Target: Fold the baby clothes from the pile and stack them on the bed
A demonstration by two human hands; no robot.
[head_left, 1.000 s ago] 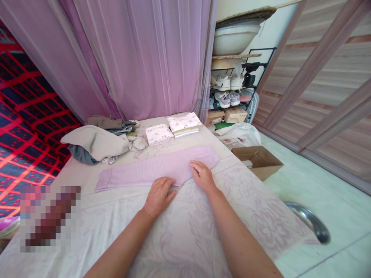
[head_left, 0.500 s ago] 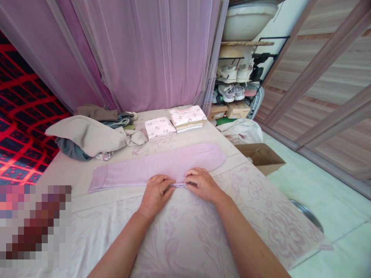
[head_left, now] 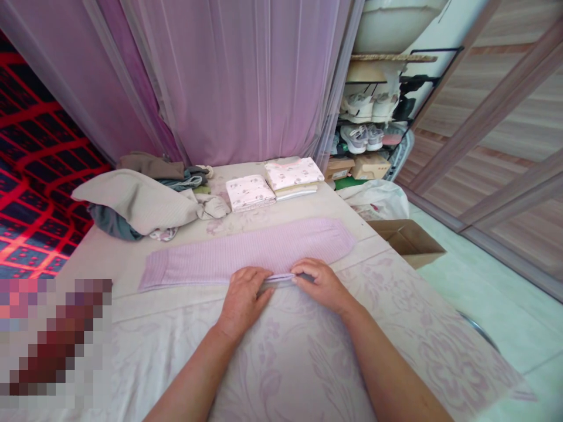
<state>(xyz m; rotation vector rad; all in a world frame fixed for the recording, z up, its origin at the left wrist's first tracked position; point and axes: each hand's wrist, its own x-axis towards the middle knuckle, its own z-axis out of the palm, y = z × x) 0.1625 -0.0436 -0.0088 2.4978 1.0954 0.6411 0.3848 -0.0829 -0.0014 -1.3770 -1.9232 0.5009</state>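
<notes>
A lilac ribbed knit garment (head_left: 211, 258), folded into a long flat strip, lies crosswise on the bed. Which kind of garment it is cannot be told. At its near edge, my right hand (head_left: 319, 284) pinches the layers between thumb and fingers. My left hand (head_left: 244, 299) rests on the same edge just to the left, its fingers lying on the cloth and its thumb held apart below. A short stretch of the layered edge shows between the two hands.
Behind the garment lie folded printed cloths (head_left: 250, 192) and a second folded stack (head_left: 294, 173). A heap of loose clothes (head_left: 141, 202) sits at the left. Right of the bed (head_left: 413, 328) are a cardboard box (head_left: 422, 243) and a shoe rack (head_left: 373, 122). A purple curtain (head_left: 233, 82) hangs behind.
My left thumb has come apart from its fingers, and the gap between my hands is slightly wider. The view has shifted a little, moving the scene rightward. The garment stays flat.
</notes>
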